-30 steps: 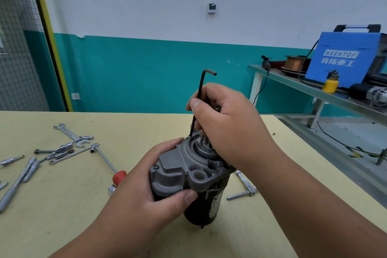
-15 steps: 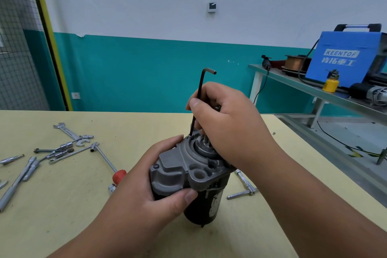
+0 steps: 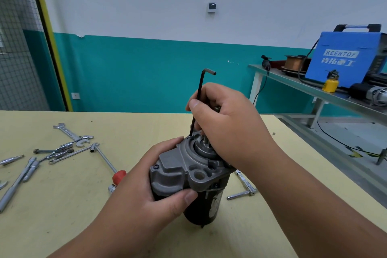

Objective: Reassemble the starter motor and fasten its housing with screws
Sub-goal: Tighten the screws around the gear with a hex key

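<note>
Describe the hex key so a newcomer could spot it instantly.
On the yellow workbench, the left hand grips a starter motor. The hex key rises from its housing rim, in the right hand; unlike the shiny wrenches lying flat, it is dark, L-shaped, upright.

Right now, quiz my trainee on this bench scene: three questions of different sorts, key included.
1. True or false: the left hand grips the starter motor.
2. The right hand holds: A hammer, B hex key, C pliers?
3. What colour is the welding machine on the side bench?
Key: 1 true; 2 B; 3 blue.
</note>
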`<state>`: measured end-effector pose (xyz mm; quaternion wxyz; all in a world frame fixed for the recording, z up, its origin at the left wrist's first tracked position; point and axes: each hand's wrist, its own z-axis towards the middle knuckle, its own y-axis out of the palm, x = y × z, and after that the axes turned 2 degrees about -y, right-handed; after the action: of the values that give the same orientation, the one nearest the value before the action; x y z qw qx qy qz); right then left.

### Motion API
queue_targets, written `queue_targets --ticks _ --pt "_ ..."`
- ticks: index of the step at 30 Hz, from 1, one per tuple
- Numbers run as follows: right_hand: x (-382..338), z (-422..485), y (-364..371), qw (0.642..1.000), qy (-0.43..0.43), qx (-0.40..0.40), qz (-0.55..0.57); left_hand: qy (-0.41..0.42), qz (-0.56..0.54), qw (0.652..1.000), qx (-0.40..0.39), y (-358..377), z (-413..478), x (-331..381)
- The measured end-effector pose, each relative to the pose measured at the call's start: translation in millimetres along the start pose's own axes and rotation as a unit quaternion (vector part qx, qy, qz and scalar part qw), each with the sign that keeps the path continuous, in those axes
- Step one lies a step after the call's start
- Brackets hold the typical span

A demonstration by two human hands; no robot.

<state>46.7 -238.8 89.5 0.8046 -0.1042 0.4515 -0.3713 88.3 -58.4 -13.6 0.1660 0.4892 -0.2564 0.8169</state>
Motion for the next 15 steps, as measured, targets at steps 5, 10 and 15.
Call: queue_targets --ticks 5,10,15 --pt "-1.1 -0.1 0.3 1.000 -0.007 0.005 -0.002 -0.008 0.002 1.000 -0.004 -0.5 0.6 -0.6" --pt "-1.5 -0.3 0.3 1.000 -0.006 0.007 -0.006 -0.004 0.004 1.000 0.000 -0.6 -0.2 0.5" --pt "0.2 0.0 1.0 1.000 -0.008 0.013 -0.007 -0.004 0.013 1.000 0.001 -1.3 -0.2 1.7"
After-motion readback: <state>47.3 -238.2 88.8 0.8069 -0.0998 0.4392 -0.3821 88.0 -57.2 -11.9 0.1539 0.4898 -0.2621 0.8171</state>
